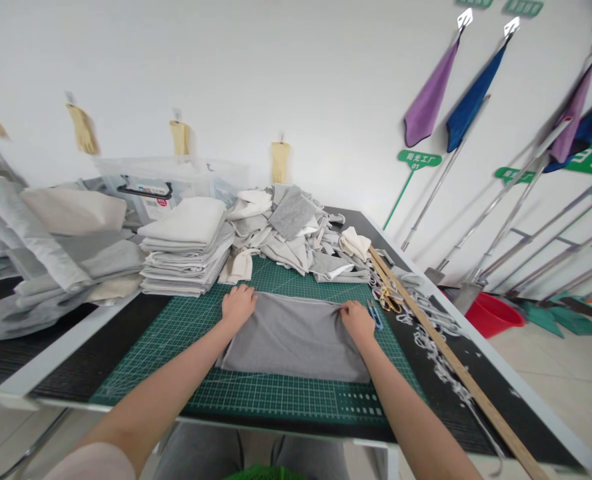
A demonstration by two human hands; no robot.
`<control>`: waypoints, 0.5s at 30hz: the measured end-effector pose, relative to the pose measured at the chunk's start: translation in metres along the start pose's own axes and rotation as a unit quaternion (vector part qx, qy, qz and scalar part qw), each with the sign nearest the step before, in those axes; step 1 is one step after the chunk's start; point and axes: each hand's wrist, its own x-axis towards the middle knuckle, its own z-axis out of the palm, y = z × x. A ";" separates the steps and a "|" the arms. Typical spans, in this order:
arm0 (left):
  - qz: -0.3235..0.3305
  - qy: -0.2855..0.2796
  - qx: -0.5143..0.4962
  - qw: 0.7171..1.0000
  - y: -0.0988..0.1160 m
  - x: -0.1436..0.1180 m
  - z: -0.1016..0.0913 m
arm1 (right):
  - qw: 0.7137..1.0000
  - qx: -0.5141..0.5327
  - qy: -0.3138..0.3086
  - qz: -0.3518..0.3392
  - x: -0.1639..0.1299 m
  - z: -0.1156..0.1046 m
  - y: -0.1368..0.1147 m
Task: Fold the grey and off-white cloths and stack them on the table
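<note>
A folded grey cloth lies nearly flat on the green cutting mat, a few soft wrinkles across it. My left hand is closed on its far left corner, fingers curled at the edge. At the far right corner, my right hand pinches the cloth between thumb and fingers. Just right of that hand lie blue-handled snips and gold-handled scissors. The undersides of both hands are hidden.
Behind the mat stand a neat stack of folded cloths and a heap of fabric scraps. More fabric lies left, before a clear plastic bin. A long wooden ruler and white scrap strips run along the right.
</note>
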 end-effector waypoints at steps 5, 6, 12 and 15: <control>-0.023 0.014 0.007 1.000 -0.003 0.008 0.001 | 0.998 0.032 0.020 0.055 0.000 0.001 0.011; -0.021 0.014 0.006 1.000 -0.003 0.009 0.001 | 0.997 0.035 0.025 0.066 0.000 0.002 0.013; -0.025 0.015 0.003 1.000 -0.001 0.009 -0.001 | 0.996 0.038 0.032 0.076 0.004 0.000 0.016; -0.022 0.040 -0.010 0.999 0.003 0.004 -0.006 | 0.997 0.041 0.056 0.037 0.000 -0.008 0.009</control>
